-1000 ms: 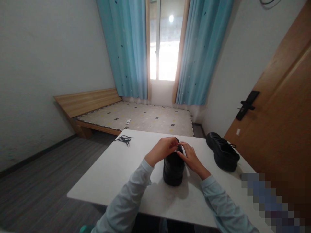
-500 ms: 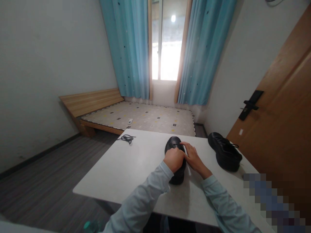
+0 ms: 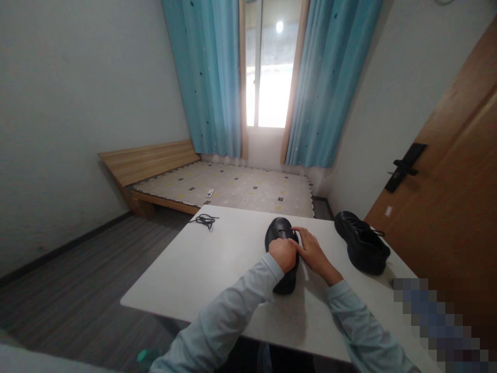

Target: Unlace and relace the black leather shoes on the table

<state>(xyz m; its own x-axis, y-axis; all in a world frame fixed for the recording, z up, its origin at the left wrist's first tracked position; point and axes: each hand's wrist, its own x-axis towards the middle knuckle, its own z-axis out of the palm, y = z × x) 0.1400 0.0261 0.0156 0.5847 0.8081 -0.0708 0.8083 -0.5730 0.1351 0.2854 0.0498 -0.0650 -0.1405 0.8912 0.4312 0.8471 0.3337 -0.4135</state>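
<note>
A black shoe (image 3: 285, 285) rests on the white table in front of me, its toe pointing away. My left hand (image 3: 282, 254) is closed in a fist over the middle of the shoe, hiding its opening; what the fingers grip is out of sight. Along the shoe's right side lies my right hand (image 3: 312, 254), fingers bent against the upper near the front and thumb close to my left hand. A second black shoe (image 3: 365, 246), with a lace in it, stands to the right. A loose black shoelace (image 3: 205, 221) is bunched at the table's far left corner.
The white table (image 3: 174, 274) has its right edge near a wooden door (image 3: 446, 171). Behind it is a bed (image 3: 229, 189) with a small white remote (image 3: 210, 193). A green-capped bottle (image 3: 144, 356) shows low at the left, below the tabletop.
The view has shifted slightly. Both hands stay at the shoe in nearly the same pose, and the other shoe and loose lace have not moved on the table.
</note>
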